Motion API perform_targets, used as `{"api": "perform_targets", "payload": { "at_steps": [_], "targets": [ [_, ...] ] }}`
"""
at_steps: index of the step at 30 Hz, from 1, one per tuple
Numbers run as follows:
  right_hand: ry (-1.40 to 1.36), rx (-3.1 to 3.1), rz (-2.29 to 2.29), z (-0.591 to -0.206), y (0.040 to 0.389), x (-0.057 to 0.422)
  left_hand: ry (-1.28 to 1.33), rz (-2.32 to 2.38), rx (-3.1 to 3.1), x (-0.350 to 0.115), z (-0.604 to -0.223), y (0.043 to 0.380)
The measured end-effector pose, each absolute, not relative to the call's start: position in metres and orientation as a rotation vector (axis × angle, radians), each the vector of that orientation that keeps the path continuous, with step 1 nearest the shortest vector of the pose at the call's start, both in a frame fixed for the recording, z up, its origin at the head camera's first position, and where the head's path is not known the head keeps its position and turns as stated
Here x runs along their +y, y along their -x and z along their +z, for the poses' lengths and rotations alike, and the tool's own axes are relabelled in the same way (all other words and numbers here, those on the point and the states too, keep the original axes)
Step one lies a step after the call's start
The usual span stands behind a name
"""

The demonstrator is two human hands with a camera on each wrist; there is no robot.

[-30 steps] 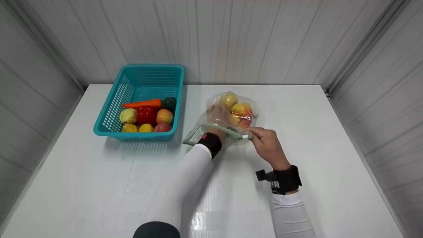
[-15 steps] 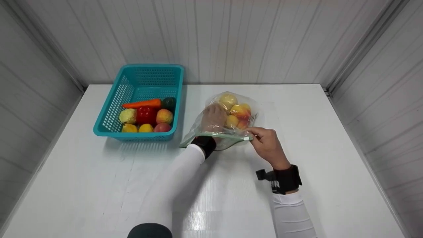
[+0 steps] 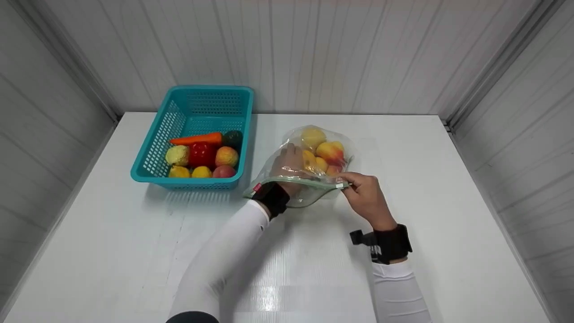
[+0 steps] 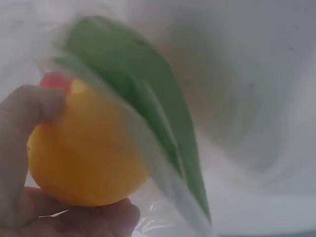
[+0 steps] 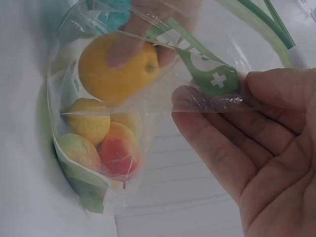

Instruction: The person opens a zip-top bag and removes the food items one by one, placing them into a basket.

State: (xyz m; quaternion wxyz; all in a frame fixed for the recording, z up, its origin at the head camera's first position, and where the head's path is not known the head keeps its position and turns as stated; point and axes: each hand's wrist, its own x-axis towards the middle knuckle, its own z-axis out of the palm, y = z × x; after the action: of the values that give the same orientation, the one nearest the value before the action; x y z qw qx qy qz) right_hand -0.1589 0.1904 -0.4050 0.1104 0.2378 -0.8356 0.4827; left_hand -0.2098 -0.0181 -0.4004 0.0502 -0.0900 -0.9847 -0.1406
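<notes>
Left hand: shifting leftward since earlier, curling half-open round orange; right hand: pinching bag rim, ideally keeping mouth wide

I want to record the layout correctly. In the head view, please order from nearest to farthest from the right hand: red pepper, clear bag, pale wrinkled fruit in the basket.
1. Clear bag: its edge is pinched by the right hand.
2. Red pepper: in the basket, left of the bag.
3. Pale wrinkled fruit: in the basket, left of the pepper.
</notes>
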Motion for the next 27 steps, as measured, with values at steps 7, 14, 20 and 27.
{"api": "perform_targets", "payload": {
  "at_steps": [7,14,20,27],
  "targets": [
    [-0.675,-2.463,1.408,-0.405,0.159,0.192,0.251,-0.728,-3.062,-0.019,-0.398,0.197],
    [-0.664,-2.446,1.405,-0.404,0.16,0.192,0.344,-1.07,-2.898,-0.025,-0.398,0.176],
    [-0.631,-2.452,1.404,-0.402,0.159,0.193,0.427,-1.434,-2.698,-0.035,-0.402,0.154],
    [-0.608,-2.448,1.421,-0.403,0.16,0.195,0.313,-1.6,-2.695,-0.039,-0.4,0.137]
  ]
}}
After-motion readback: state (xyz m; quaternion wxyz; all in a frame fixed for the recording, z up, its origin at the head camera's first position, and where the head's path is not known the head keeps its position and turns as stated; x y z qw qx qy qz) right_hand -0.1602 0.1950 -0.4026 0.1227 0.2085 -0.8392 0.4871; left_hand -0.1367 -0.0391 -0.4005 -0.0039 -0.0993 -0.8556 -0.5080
